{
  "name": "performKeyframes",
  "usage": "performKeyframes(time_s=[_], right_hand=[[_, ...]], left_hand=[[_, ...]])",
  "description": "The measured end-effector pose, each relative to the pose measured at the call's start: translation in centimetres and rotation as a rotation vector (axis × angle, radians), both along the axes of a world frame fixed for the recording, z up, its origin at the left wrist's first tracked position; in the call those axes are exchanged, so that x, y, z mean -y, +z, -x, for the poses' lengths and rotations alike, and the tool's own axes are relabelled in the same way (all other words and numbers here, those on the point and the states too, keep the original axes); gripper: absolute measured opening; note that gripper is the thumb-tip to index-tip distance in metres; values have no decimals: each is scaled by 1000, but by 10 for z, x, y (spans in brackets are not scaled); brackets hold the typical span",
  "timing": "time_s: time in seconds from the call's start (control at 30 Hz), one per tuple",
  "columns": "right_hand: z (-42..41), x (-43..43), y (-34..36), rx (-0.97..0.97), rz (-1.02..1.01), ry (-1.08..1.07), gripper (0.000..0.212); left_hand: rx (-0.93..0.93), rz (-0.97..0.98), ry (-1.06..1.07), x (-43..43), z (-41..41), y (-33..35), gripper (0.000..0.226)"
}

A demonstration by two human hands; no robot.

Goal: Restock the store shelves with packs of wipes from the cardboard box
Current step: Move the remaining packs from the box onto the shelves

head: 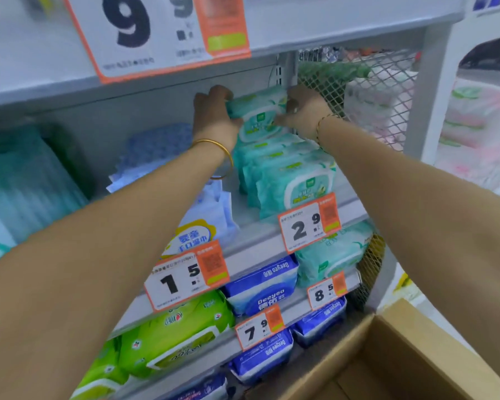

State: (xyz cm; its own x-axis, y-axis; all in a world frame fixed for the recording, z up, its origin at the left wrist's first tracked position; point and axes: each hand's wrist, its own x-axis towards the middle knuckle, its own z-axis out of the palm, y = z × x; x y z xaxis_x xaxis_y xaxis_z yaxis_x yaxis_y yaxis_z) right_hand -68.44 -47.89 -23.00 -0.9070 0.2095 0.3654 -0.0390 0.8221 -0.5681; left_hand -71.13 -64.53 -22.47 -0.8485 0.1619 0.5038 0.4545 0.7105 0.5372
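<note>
- Reaching deep into the shelf (241,212), both hands hold one pack of wipes (257,111) between them, at the far end of the teal row (292,177).
- The left hand (214,114) has its fingers curled over the pack's left end, with the thumb below. The right hand (300,111) grips the right end, fingers wrapped behind it.
- The pack lies straight ahead of the hands with its long axis running left to right, palm to palm. Neither hand is clearly nearer, since each has one end.
- It sits high, just under the upper shelf (329,27) and over the back of the row. I cannot tell whether its lower edge touches the packs beneath.
- Its printed face tilts towards the near side. It has a soft, slightly crumpled teal wrap, a white-edged oval lid flap and a small green label.
- The row's packs stand on edge, faces forward, running from far to near down to the price tag (308,223). Judging by that, the held pack needs lowering upright behind them.
- The wire mesh panel (350,79) is just beside the right hand, leaving little room on that side.
- The cardboard box (416,356) is at the near right, well apart from the hands.
</note>
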Motion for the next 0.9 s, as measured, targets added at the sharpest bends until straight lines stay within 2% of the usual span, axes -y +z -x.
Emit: performKeyframes(time_s=[0.07, 0.13, 0.2, 0.3, 0.37, 0.43, 0.5, 0.6, 0.7, 0.73, 0.8, 0.9], right_hand=[[6, 2, -1, 153, -54, -16, 39], [9, 5, -4, 294, -111, -18, 26], [5, 6, -5, 393, -71, -51, 13], [0, 11, 2, 388, -61, -37, 28], [-8, 14, 5, 388, -51, -20, 24], [-25, 17, 11, 301, -76, -62, 18], [-50, 19, 13, 187, -83, -83, 28], [-117, 25, 2, -19, -24, -80, 41], [-199, 38, -33, -254, 100, -82, 36], [-223, 44, -53, -274, 155, -79, 34], [-251, 56, -109, -136, 267, -81, 25], [-260, 69, -220, 361, 372, -46, 18]], left_hand=[[63, 123, -4, 1, 6, -3, 39], [155, 327, -30, 1, 5, -3, 41], [246, 445, -64, -1, 0, -3, 45], [284, 531, -99, 0, -12, 1, 49], [270, 552, -113, 5, -21, 3, 50], [209, 494, -127, 12, -35, 5, 50], [111, 372, -172, 21, -64, 1, 51], [-110, 221, -349, 39, -132, -21, 55], [-193, 221, -465, 63, -208, -71, 48], [-187, 258, -492, 69, -227, -93, 47], [-73, 412, -556, 79, -249, -140, 45], [197, 654, -669, 84, -256, -210, 58]])
